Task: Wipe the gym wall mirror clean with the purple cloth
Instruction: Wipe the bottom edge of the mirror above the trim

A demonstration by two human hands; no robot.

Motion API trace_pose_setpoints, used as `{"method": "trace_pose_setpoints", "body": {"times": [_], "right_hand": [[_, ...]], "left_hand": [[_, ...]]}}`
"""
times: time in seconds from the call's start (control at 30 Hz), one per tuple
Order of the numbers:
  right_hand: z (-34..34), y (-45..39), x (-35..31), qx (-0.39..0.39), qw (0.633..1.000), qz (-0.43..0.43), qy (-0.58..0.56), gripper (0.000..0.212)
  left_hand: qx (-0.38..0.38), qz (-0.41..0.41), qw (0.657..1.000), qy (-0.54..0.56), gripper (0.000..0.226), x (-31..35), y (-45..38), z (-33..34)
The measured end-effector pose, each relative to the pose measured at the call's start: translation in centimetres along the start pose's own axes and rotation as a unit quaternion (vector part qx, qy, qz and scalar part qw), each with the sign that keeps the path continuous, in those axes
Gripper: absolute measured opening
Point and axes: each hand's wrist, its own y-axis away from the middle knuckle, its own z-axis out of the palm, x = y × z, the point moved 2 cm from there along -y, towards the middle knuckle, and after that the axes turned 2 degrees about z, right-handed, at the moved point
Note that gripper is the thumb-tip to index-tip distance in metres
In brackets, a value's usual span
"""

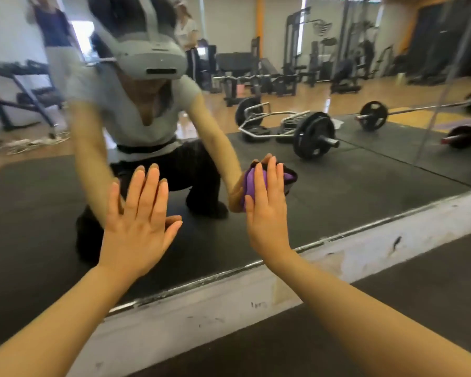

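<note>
The wall mirror [365, 170] fills the upper part of the head view, its lower edge running diagonally above a scuffed white base strip. My left hand [139, 221] lies flat against the glass low down, fingers straight and spread. To its right, my right hand [267, 210] presses the bunched purple cloth [252, 180] against the mirror with straight fingers. Most of the cloth is hidden behind that hand; a dark edge of it shows at the right. The mirror reflects me crouching on a black mat.
A white base strip [256, 289] with black scuffs runs under the mirror, and black rubber flooring [365, 336] lies before it. Reflected in the glass are barbells, weight plates, benches, machines and two standing people.
</note>
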Motion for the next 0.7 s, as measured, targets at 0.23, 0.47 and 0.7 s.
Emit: {"method": "trace_pose_setpoints", "body": {"times": [0.23, 0.47, 0.7], "right_hand": [[-0.9, 0.2, 1.0, -0.046, 0.997, -0.060, 0.030, 0.066], [-2.7, -0.3, 3.0, -0.082, 0.986, -0.142, 0.019, 0.090], [-3.3, -2.3, 2.7, -0.085, 0.968, -0.234, -0.017, 0.089]], "left_hand": [[-0.096, -0.039, 0.994, -0.036, 0.076, 1.5, -0.8, -2.9], [-0.196, -0.034, 0.979, -0.033, 0.093, 1.3, -1.3, -5.2], [-0.206, 0.043, 0.975, -0.066, 0.072, -1.1, -0.8, -5.0]]}}
